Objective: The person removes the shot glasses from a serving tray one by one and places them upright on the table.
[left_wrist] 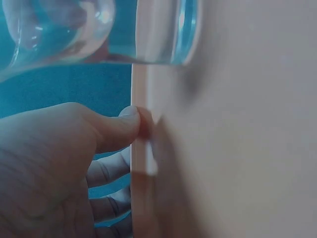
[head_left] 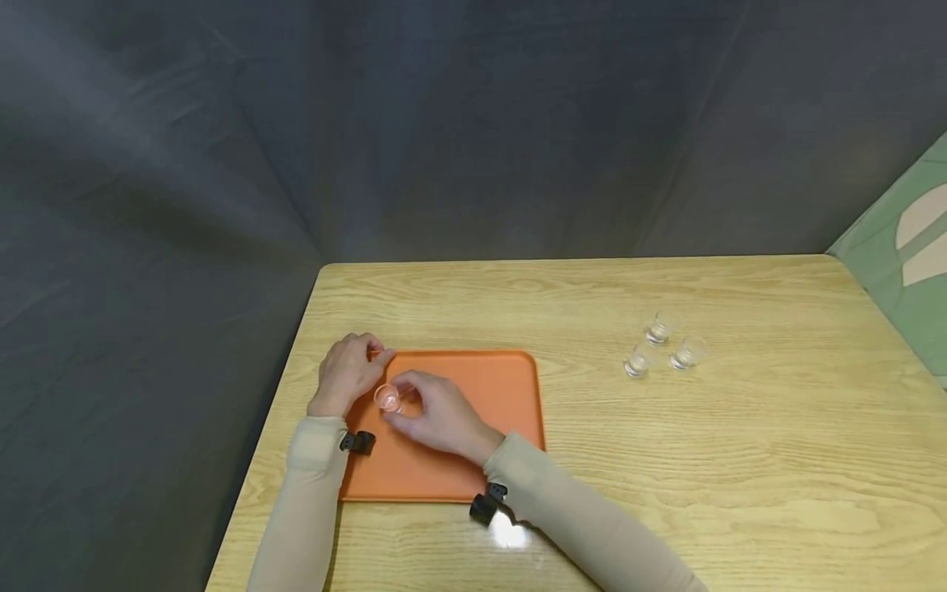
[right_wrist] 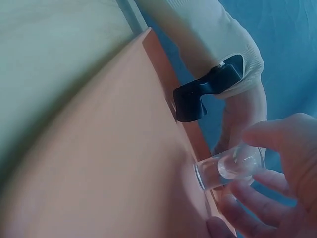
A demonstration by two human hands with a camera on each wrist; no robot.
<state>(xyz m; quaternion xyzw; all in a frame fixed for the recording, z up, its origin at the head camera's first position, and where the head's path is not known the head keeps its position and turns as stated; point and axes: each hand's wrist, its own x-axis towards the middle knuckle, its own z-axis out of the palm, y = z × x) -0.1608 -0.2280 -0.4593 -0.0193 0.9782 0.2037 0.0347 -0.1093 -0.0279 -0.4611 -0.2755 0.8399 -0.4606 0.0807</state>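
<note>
My right hand [head_left: 445, 415] holds a small clear shot glass [head_left: 388, 398] by its sides, above the left part of the orange tray [head_left: 473, 378]. In the right wrist view the thumb and fingers are around the glass [right_wrist: 228, 169], its thick base toward the tray floor. Whether that base touches the tray I cannot tell. At the tray's far left corner, my left hand [head_left: 348, 374] grips the rim. The left wrist view shows the left thumb [left_wrist: 119, 130] against the rim, with the other fingers outside it and partly hidden.
Three more shot glasses stand in a loose group on the wooden table [head_left: 740, 460], right of the tray: a back one [head_left: 657, 328], a front one [head_left: 637, 362] and a right one [head_left: 688, 353]. Dark cloth [head_left: 518, 131] hangs behind and to the left.
</note>
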